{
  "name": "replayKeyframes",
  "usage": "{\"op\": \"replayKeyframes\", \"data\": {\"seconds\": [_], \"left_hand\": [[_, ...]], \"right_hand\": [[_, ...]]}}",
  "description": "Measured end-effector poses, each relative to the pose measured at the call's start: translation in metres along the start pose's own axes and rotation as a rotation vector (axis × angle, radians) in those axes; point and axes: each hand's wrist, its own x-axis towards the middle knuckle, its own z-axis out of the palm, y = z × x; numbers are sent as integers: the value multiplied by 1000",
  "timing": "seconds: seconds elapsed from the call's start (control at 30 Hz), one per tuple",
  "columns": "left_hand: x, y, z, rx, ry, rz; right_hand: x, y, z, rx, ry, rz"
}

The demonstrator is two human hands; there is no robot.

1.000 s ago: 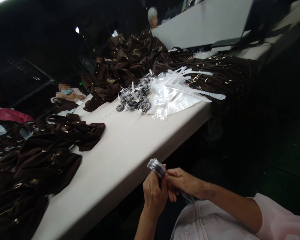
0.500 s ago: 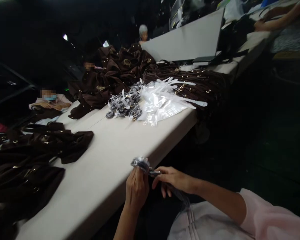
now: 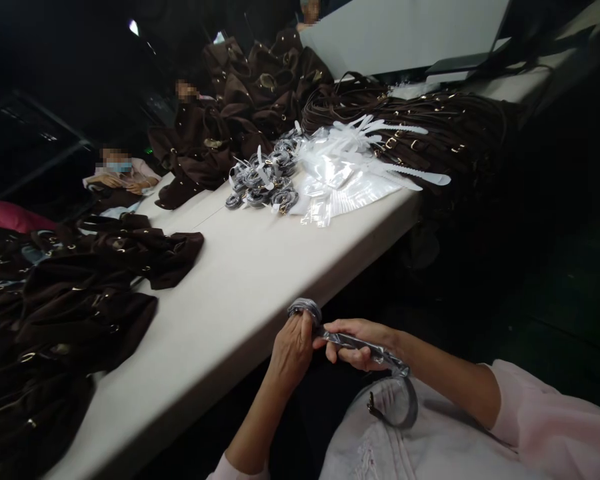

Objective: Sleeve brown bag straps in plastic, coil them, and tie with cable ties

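Observation:
A dark strap (image 3: 353, 341) in clear plastic wrap runs between my two hands, just off the table's near edge. My left hand (image 3: 294, 350) is closed on its coiled end, which shows as a round roll above the fingers. Further along, my right hand (image 3: 363, 343) grips the straight stretch between thumb and fingers. Past the right hand the loose end curls down in front of the pink top, with a metal buckle or clasp showing on it. Part of the strap is hidden by the fingers.
On the white table (image 3: 230, 267) lie wrapped coiled straps (image 3: 267, 173), clear plastic bags (image 3: 337, 177) and a heap of brown straps (image 3: 430, 120). Brown bags (image 3: 105, 287) are piled at left, more brown bags (image 3: 240, 113) farther back. A masked person (image 3: 123, 177) sits across the table.
The view has tilted down, so the table things sit higher in it. The strap's loose end now curls up into view with its metal piece, and the right hand grips the strap more fully.

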Motion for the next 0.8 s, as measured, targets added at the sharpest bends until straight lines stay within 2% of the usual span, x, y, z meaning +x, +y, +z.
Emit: {"op": "replayKeyframes", "data": {"seconds": [0.1,0.17,0.27,0.37,0.47,0.53,0.63,0.73,0.8], "left_hand": [[-15,-12,2,27,-27,-49],[-28,-15,0,29,-32,-82],[-48,-7,-1,8,-40,-127],[-63,8,6,-78,-35,-211],[-70,19,17,-257,-37,-399],[-70,24,22,-370,-77,-513],[-68,32,26,-591,-193,-619],[-64,47,26,-967,-326,-687],[-60,58,24,-1202,-355,-721]], "right_hand": [[-10,18,-1,85,-76,97],[-22,29,-3,90,-89,111],[-41,42,-10,57,-30,66],[-53,48,-21,87,101,-29],[-54,49,-24,143,293,-261],[-50,45,-22,129,362,-401],[-43,32,-23,117,349,-443],[-41,18,-30,113,314,-475],[-42,13,-33,5,300,-561]]}}
